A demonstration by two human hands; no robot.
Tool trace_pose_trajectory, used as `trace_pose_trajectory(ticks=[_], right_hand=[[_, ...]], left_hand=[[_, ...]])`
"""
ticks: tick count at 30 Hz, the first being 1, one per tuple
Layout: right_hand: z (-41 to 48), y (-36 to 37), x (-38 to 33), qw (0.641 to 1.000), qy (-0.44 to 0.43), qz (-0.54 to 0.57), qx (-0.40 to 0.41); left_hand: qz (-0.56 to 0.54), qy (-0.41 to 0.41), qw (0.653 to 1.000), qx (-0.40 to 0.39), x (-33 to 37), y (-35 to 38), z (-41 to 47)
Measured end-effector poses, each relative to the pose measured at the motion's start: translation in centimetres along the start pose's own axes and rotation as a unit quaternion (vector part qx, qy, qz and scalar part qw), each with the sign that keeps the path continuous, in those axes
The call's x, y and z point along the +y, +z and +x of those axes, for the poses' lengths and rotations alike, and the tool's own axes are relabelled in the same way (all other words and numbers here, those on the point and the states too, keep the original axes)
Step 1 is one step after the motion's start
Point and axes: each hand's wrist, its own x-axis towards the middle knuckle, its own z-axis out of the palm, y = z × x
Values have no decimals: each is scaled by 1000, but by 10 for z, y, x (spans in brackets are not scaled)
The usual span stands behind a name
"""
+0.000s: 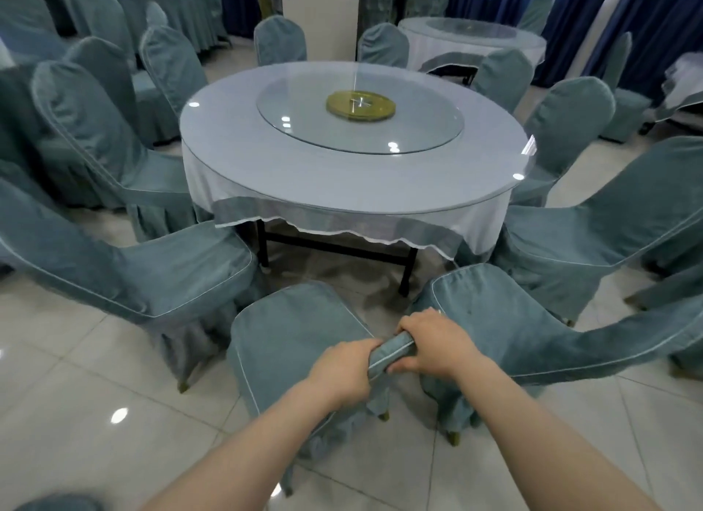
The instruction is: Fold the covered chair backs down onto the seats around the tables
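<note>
Both hands grip the top edge of a covered chair back point(392, 352) in the near centre of the scene. The left hand point(342, 369) is curled tight around the near-left end of that edge, and the right hand point(433, 345) is curled around its far-right end, fingers wrapped over the blue-grey fabric. The gripped edge runs as a short bar between the two hands, its long axis slanting from near left to far right. The chair's seat point(289, 331) lies just left of and beyond the hands, facing the round table point(304, 168). A second covered chair point(513, 328) stands just right of the hands, its back leaning away to the right. Other covered chairs ring the table, their backs upright or tilted outward. The table carries a glass turntable point(361, 114) on a pale cloth and stands beyond the hands on the tiled floor point(76, 377).
</note>
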Motion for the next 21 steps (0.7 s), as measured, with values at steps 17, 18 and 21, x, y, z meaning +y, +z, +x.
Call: trace_pose_trajectory(ticks=[17,18,21], right_hand=[[-15,11,-27,995,91,-28,15],[-16,11,-30,994,98,-38,16],[-16,13,-45,992,112,-58,21]], left_hand=[[30,73,987,-139,-23,-26,0],[37,82,985,-146,-26,-28,1],[50,100,980,-167,-35,-37,3]])
